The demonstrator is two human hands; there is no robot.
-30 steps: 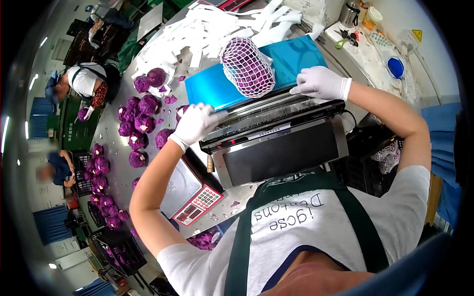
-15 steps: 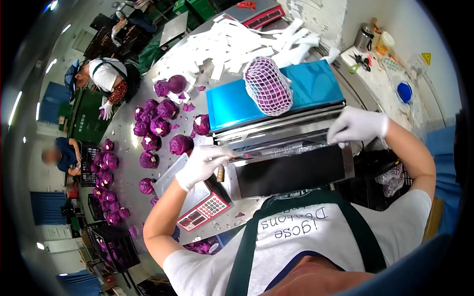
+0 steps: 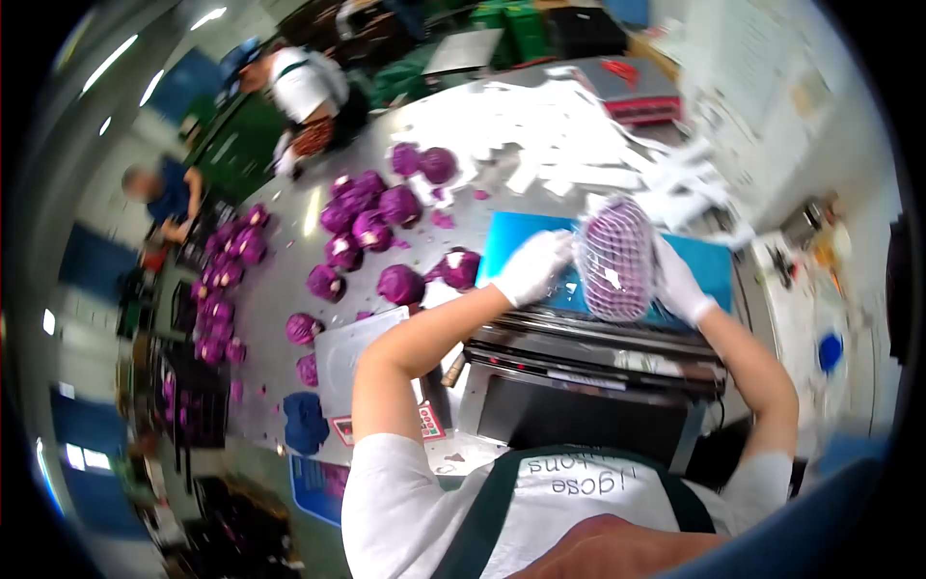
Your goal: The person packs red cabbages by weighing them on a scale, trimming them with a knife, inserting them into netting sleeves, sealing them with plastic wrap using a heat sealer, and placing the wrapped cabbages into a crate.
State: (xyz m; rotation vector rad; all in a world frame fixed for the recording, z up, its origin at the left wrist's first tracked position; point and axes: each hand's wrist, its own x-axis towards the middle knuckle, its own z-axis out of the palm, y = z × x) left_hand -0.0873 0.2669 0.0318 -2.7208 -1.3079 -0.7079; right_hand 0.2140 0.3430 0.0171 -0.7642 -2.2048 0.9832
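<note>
Below the wearer's green apron straps (image 3: pixel 490 511) and white shirt (image 3: pixel 395 502), both arms reach forward over a sealing machine (image 3: pixel 584 415), elbows bent outward. The white-gloved left hand (image 3: pixel 536 270) angles inward, half open, its fingertips at the left side of a red cabbage in white netting (image 3: pixel 615 259). The gloved right hand (image 3: pixel 681 282) is also half open, laid along the cabbage's right side, its fingers partly hidden behind it; how firmly either presses cannot be told. The netted cabbage stands lengthwise over the machine's blue top (image 3: pixel 709 268), between the hands. Left of the machine are a weighing scale (image 3: pixel 359 352) and a dark blue cloth (image 3: pixel 306 423), with a blue crate (image 3: pixel 316 490) below the edge. Loose red cabbages (image 3: pixel 400 284) lie in groups along the metal desk (image 3: pixel 280 289), with purple leaf scraps among them. Beyond the machine spreads a heap of white strips (image 3: pixel 559 125), near another scale with a red front (image 3: pixel 644 108). Across the desk, a person in a white shirt (image 3: pixel 309 92) leans beside a green bin (image 3: pixel 231 159); another in dark blue (image 3: pixel 174 201) is farther left.
</note>
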